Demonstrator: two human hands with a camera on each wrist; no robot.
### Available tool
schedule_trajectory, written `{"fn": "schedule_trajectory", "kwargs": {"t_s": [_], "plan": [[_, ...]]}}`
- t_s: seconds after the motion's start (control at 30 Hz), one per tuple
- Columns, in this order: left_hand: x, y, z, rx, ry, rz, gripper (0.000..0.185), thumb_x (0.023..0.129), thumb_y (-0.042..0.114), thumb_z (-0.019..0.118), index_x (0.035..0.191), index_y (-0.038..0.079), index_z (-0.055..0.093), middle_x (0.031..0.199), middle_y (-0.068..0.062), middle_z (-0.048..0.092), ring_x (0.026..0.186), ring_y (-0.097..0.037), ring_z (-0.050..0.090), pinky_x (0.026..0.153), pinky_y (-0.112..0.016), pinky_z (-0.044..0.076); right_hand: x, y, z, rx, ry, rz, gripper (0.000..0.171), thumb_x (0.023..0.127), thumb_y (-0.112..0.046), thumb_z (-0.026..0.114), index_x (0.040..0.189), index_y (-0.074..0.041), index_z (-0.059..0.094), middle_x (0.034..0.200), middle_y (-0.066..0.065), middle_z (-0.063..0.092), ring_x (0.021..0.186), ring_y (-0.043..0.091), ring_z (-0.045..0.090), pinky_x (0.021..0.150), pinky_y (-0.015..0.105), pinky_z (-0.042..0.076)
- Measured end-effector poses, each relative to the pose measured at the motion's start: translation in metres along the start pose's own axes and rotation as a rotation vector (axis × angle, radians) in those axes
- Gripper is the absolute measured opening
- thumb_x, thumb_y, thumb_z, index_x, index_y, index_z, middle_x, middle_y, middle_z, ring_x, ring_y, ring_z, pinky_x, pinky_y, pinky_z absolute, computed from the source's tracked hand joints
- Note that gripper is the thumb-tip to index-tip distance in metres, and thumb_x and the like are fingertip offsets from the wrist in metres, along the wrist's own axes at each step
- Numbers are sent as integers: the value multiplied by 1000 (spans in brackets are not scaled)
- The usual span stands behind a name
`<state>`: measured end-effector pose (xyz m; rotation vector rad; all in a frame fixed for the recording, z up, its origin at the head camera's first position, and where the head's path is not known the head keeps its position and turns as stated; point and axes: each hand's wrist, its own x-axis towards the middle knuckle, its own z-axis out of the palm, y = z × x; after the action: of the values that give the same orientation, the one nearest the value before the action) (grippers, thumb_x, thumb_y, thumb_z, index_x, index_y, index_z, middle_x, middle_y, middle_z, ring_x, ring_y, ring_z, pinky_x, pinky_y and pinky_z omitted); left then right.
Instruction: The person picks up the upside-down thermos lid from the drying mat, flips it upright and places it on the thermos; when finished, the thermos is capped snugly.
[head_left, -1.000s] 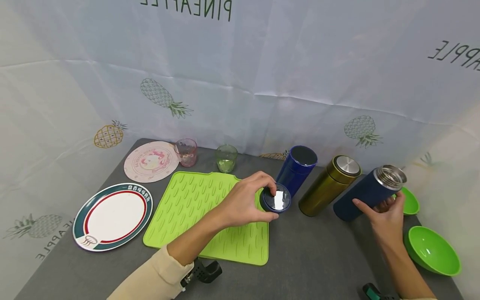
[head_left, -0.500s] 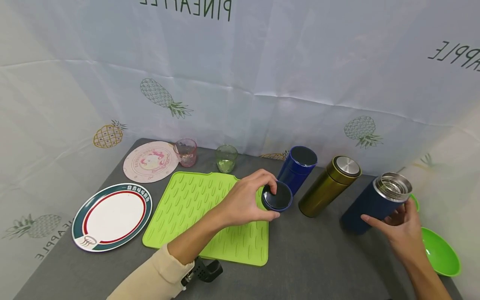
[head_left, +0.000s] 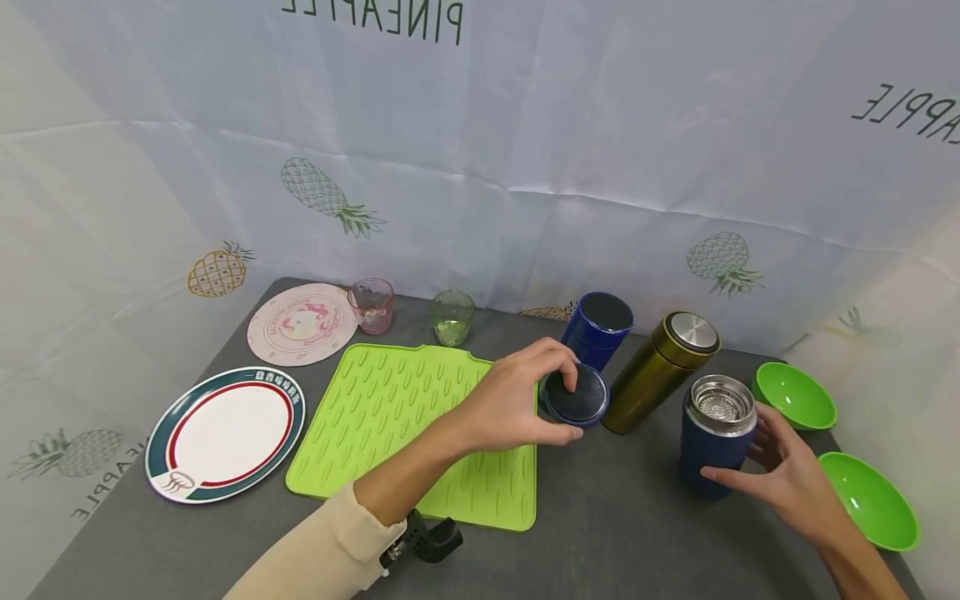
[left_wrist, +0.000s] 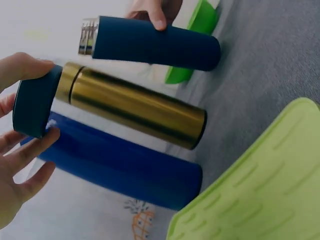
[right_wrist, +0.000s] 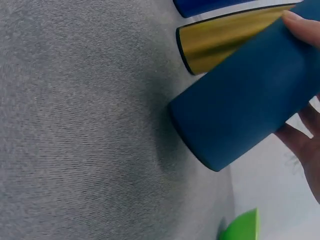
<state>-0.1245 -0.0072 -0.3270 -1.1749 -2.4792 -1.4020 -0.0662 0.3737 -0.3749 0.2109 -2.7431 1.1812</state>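
My left hand (head_left: 506, 404) pinches a dark blue thermos lid (head_left: 577, 395) between thumb and fingers, in front of a shiny blue thermos (head_left: 597, 329). The right hand (head_left: 797, 477) grips a matte navy thermos (head_left: 712, 454) around its side. That thermos has no lid on, and its steel mouth (head_left: 722, 407) shows a perforated strainer inside. In the left wrist view the lid (left_wrist: 35, 102) is apart from the navy thermos (left_wrist: 155, 42). The right wrist view shows the navy thermos's base (right_wrist: 195, 140) close to the table; whether it touches I cannot tell.
A gold thermos (head_left: 648, 379) stands between the two blue ones. Two green bowls (head_left: 870, 500) sit at the right edge. Leftward are a green mat (head_left: 420, 417), a plate (head_left: 225, 433), a pink round mat (head_left: 300, 323), a pink glass (head_left: 372, 304) and a green glass (head_left: 452, 317).
The navy thermos has gone from tilted to more upright, and has come left and nearer from its last place. My left hand with the lid has shifted slightly right.
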Motion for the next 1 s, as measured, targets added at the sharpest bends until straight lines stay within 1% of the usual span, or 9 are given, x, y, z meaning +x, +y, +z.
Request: {"fn": "schedule_trajectory", "kwargs": {"t_s": [0.07,0.2,0.37,0.47,0.6,0.73,0.9,1.0], "plan": [[5,3,3,-5,-19,11,39,77,26,88,100,18,57,128,6,59,117,-10,59,93,-30,53,1,-2,0,2,-35,-13,96,72,5,87,152,-18,40,124,-33,54,108,-19,54,81,3,47],[16,11,8,1,-53,51,39,78,28,87,102,16,59,129,5,57,116,-10,58,91,-24,49,3,-6,0,15,-95,-56,93,71,7,87,149,-14,43,125,-31,57,109,-17,56,83,5,49],[29,21,15,23,-70,95,39,79,30,86,102,18,58,130,5,58,116,-8,57,91,-17,45,7,-10,2,22,-124,-122,93,67,7,89,147,-8,46,128,-28,58,113,-17,56,87,3,47],[34,26,21,44,-73,114,40,80,33,86,104,20,57,133,6,58,118,-5,57,92,-12,43,9,-12,2,25,-146,-132,93,67,6,90,148,-7,45,129,-29,58,115,-18,55,88,2,46],[39,30,31,47,-94,129,41,82,37,85,107,21,56,136,8,57,120,-1,55,93,-6,40,10,-13,2,37,-196,-141,92,69,5,89,149,-8,45,129,-28,58,115,-16,56,90,3,46],[41,32,41,51,-135,122,41,85,39,83,109,22,54,141,9,55,121,1,54,92,-4,37,10,-15,4,56,-238,-184,90,70,7,88,148,-6,45,132,-26,59,117,-14,57,92,4,45],[41,32,49,67,-150,117,41,86,40,82,110,23,53,144,9,53,121,1,54,91,-3,35,8,-18,5,61,-264,-216,89,69,6,89,147,-6,47,133,-24,59,118,-13,58,94,4,45],[42,32,52,76,-155,120,41,86,40,82,110,23,53,142,10,54,118,3,53,91,-3,35,7,-19,4,52,-268,-206,88,69,4,90,146,-7,48,132,-24,60,117,-13,58,93,4,46]]}}
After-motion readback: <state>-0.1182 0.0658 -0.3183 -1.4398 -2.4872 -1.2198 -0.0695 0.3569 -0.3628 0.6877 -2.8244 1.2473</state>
